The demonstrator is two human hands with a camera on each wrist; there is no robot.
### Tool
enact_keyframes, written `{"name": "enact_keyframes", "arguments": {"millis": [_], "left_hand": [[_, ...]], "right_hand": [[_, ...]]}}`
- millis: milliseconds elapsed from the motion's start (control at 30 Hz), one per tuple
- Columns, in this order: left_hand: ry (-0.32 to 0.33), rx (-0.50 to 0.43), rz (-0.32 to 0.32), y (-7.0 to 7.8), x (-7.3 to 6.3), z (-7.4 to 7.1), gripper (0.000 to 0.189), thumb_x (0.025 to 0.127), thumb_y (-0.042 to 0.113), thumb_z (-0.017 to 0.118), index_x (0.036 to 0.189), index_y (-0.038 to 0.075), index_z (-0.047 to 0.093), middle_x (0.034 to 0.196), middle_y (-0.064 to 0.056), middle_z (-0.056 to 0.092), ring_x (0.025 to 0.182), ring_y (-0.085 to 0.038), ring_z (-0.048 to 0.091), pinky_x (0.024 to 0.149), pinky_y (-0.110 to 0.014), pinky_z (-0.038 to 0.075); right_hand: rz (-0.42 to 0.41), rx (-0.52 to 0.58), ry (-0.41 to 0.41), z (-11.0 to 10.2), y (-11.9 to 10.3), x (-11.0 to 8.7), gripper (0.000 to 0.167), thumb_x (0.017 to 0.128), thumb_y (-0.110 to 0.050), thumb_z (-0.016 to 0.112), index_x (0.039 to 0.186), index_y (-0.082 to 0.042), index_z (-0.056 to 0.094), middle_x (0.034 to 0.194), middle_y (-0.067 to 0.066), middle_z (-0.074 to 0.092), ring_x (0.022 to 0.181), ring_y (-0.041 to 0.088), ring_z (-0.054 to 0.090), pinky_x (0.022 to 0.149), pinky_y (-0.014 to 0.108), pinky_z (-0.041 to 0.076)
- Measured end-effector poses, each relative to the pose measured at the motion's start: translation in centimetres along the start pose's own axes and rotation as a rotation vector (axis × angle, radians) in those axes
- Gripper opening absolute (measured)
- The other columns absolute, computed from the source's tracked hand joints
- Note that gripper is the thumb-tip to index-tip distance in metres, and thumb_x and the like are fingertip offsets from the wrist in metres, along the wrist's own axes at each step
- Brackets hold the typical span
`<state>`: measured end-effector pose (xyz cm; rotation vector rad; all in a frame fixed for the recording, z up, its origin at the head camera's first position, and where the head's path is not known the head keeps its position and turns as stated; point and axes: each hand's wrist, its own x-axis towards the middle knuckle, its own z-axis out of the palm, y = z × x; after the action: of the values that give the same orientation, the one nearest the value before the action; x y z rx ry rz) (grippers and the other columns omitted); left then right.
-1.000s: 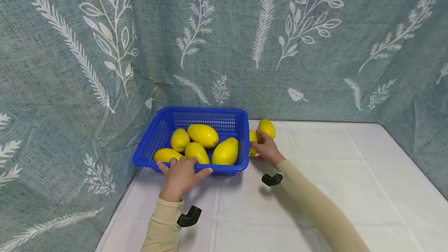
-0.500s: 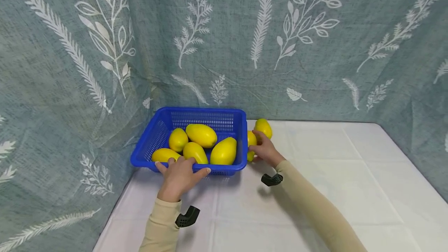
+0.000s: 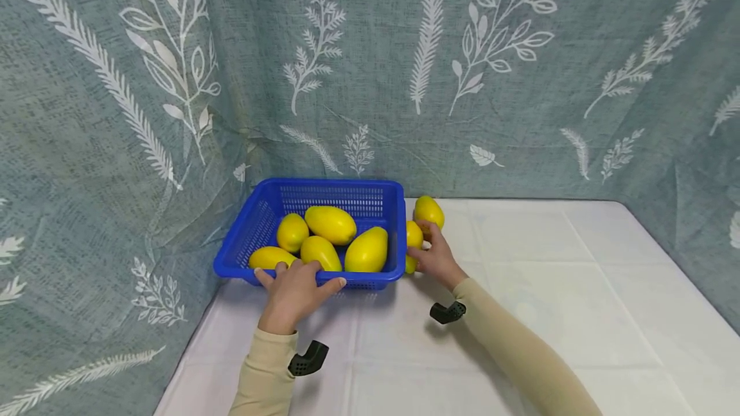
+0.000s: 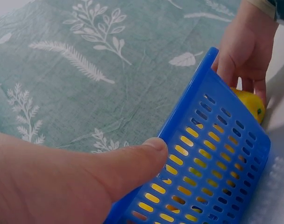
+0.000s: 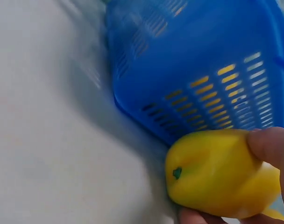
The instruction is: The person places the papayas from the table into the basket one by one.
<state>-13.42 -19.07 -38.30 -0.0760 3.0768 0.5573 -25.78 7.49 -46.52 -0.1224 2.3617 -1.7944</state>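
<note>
A blue slotted basket (image 3: 399,230) holds several yellow mangoes, one of them a large mango (image 3: 367,250) at its right side. At the basket's front rim is my left hand (image 3: 291,294), its fingers bent over the edge. In the left wrist view the left thumb (image 4: 132,163) lies on the rim. My right hand (image 3: 436,259) grips a yellow mango (image 5: 209,172) by its sides, close against the basket's outer right wall. The mango's green stem mark faces the near side. Behind the right hand lies another mango (image 3: 429,209) on the table.
A white-clothed table (image 3: 549,287) stretches to the right of the basket. Green-grey curtains (image 3: 381,69) with white leaf prints hang behind the table and along its left side. A small black mount (image 3: 448,312) sits at the right wrist.
The right hand and the mango it grips have moved slightly toward the near side along the basket's right wall. The left hand stays on the rim. The whole head view has shifted a little.
</note>
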Motion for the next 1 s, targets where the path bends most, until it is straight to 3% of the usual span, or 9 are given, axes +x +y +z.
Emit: {"name": "enact_keyframes", "arguments": {"millis": [100, 367, 667, 800, 1000], "left_hand": [[-0.001, 0.003, -0.006, -0.1, 0.0, -0.1, 0.051, 0.091, 0.054, 0.069, 0.113, 0.007, 0.072, 0.116, -0.023, 0.066, 0.119, -0.060, 0.049, 0.104, -0.091, 0.006], [-0.001, 0.007, -0.002, -0.5, 0.3, -0.4, 0.054, 0.092, 0.054, 0.068, 0.116, 0.007, 0.072, 0.118, -0.024, 0.066, 0.121, -0.060, 0.049, 0.104, -0.091, 0.004], [0.006, 0.017, 0.001, -0.8, 0.4, -0.5, 0.053, 0.091, 0.054, 0.069, 0.114, 0.007, 0.072, 0.116, -0.023, 0.067, 0.119, -0.058, 0.051, 0.104, -0.091, 0.004], [0.007, 0.010, 0.000, -0.8, 0.3, -0.2, 0.054, 0.091, 0.055, 0.069, 0.115, 0.007, 0.072, 0.116, -0.023, 0.067, 0.117, -0.058, 0.051, 0.104, -0.091, 0.004], [-0.003, -0.008, 0.000, -0.3, 0.2, 0.2, 0.056, 0.091, 0.054, 0.069, 0.119, 0.006, 0.072, 0.120, -0.024, 0.067, 0.119, -0.057, 0.051, 0.105, -0.090, 0.004]], "right_hand": [[0.019, 0.031, -0.023, -0.2, -0.1, -0.6, 0.064, 0.095, -0.013, 0.067, 0.151, -0.016, 0.037, 0.153, 0.023, 0.044, 0.126, 0.037, 0.057, 0.075, 0.034, 0.063], [0.074, 0.162, -0.053, -1.9, -1.6, -1.1, 0.067, 0.098, -0.012, 0.064, 0.156, -0.014, 0.030, 0.154, 0.026, 0.040, 0.103, 0.030, 0.066, 0.071, 0.030, 0.062], [0.026, 0.279, -0.022, -3.7, -6.4, 1.1, 0.067, 0.103, -0.015, 0.058, 0.159, -0.016, 0.021, 0.153, 0.026, 0.039, 0.116, 0.033, 0.060, 0.081, 0.033, 0.061], [-0.010, 0.252, -0.021, -3.0, -9.4, 2.1, 0.068, 0.102, -0.017, 0.060, 0.159, -0.019, 0.022, 0.154, 0.023, 0.039, 0.122, 0.037, 0.059, 0.081, 0.031, 0.060], [-0.038, 0.143, -0.049, -0.9, -12.1, 3.8, 0.070, 0.101, -0.017, 0.064, 0.158, -0.022, 0.024, 0.157, 0.019, 0.039, 0.128, 0.038, 0.059, 0.090, 0.042, 0.061]]}}
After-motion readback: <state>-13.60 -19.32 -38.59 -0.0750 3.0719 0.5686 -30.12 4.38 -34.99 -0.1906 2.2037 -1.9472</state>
